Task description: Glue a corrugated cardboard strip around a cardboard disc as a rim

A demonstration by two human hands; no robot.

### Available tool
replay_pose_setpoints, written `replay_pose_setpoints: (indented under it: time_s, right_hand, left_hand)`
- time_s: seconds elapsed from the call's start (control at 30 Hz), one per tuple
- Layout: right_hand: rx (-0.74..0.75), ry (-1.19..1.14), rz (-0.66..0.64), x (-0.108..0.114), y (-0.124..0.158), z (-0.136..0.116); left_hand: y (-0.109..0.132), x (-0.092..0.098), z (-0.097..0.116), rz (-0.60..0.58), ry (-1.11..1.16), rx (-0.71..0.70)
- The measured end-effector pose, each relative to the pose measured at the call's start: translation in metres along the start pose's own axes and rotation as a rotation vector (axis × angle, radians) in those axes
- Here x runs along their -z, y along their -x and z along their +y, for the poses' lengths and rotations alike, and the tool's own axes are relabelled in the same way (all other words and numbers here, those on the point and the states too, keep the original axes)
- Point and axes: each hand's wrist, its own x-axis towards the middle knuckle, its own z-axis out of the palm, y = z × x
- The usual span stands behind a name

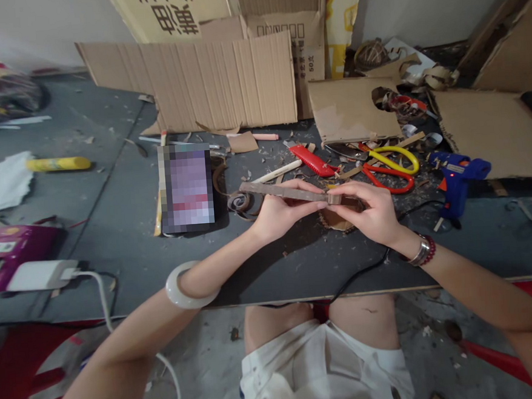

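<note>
A long narrow cardboard strip (pixel 277 191) lies across my two hands just above the dark table (pixel 127 233). My left hand (pixel 274 214) pinches it from below near its middle. My right hand (pixel 370 210) is closed on the strip's right end, where it is rolled into a small coil. Under my right hand lies a round cardboard piece (pixel 335 219). A coiled cardboard spiral (pixel 240 202) rests on the table by my left hand. A white bangle is on my left wrist, a metal and red band on my right.
A blue glue gun (pixel 456 177) with a black cord stands right of my hands. Yellow and red scissors (pixel 393 166), a red cutter (pixel 313 160), a phone (pixel 186 187) and cardboard sheets (pixel 221 81) lie behind. A yellow tube (pixel 58 164) and white charger (pixel 43 274) are at left.
</note>
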Motion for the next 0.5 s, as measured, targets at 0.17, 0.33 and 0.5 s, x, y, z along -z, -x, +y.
replay_pose_setpoints:
  time_s: [0.17,0.33,0.5]
  right_hand:
    - [-0.143,-0.058,0.0,-0.0034,0.0033,0.0031]
    - [-0.179,-0.043,0.0,-0.004,0.0041,0.0046]
    - [-0.181,-0.065,-0.013,-0.0022,0.0016,0.0022]
  left_hand:
    - [-0.0002,0.0003,-0.0007,0.005,0.006,-0.013]
    - [0.0,0.0005,0.0008,0.009,0.01,-0.018]
    - [0.0001,0.0007,0.0017,0.008,-0.005,-0.038]
